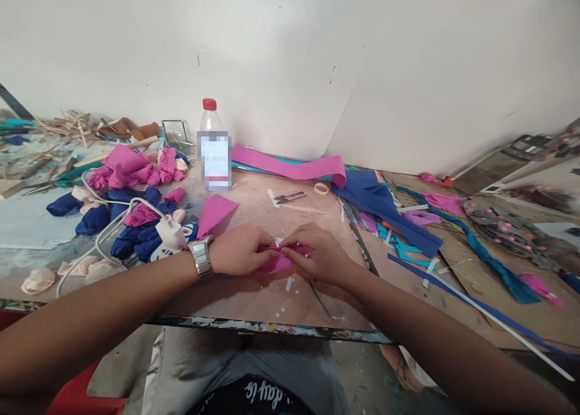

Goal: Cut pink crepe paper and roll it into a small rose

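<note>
The left hand (244,249) and right hand (319,253) met over the near side of the table (254,188), each pinching the pink piece (274,265) between thumb and fingers, probably to keep its edge from opening. Snips (294,196) and a tape ring (315,188) lay beyond, presumably for easy reach.

The piece (272,265) between the fingers (298,236) is vivid pink, like the long strip (290,165); the layered cloth (385,209) is deep blue, the twisted band (492,259) teal, the bottle cap (209,104) red, the plug (171,232) white, the watch (202,260) silver, the bench (212,297) pinkish tan.
</note>
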Demonstrator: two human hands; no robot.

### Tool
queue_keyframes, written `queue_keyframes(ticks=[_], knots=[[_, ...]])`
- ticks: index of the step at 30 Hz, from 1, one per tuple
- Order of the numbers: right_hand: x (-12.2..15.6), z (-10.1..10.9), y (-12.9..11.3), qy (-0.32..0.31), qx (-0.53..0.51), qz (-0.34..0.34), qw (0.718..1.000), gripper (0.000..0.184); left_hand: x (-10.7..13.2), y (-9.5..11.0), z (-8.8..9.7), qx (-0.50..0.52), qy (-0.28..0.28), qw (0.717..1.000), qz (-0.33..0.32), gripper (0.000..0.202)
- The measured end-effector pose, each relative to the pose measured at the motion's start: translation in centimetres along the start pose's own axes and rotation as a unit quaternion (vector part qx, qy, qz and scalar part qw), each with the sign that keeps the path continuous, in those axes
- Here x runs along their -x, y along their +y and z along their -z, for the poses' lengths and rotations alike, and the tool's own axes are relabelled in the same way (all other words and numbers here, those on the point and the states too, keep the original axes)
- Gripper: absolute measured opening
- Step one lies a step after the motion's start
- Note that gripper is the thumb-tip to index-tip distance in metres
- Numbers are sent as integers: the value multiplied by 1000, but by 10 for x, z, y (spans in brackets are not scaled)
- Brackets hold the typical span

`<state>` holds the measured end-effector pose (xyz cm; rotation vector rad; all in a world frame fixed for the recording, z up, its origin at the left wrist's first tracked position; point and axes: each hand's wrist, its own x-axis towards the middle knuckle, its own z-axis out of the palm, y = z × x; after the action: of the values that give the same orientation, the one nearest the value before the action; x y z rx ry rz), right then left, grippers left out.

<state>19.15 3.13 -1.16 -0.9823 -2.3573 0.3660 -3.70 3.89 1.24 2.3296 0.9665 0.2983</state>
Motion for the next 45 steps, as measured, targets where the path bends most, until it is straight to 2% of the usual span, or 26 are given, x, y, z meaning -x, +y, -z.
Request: queue_keyframes(ticks=[4,8,18,24,39,45], knots=[[1,0,1,21,9,15,1000,10,-2,-2,1,46,-6,999,11,34],[0,2,1,35,33,61,997,9,-4,-8,0,96,-7,995,17,33],[-1,6,-2,30,54,109,992,13,-6,-9,2,192,-23,981,33,24],[-1,6,-2,39,64,119,990,11,-6,-7,1,180,0,984,17,44],[-2,5,-7,61,89,86,990,7,-2,0,-5,85,86,993,-1,30],[-2,4,-7,44,68,71,994,7,1,3,-8,-12,113,993,-17,25]])
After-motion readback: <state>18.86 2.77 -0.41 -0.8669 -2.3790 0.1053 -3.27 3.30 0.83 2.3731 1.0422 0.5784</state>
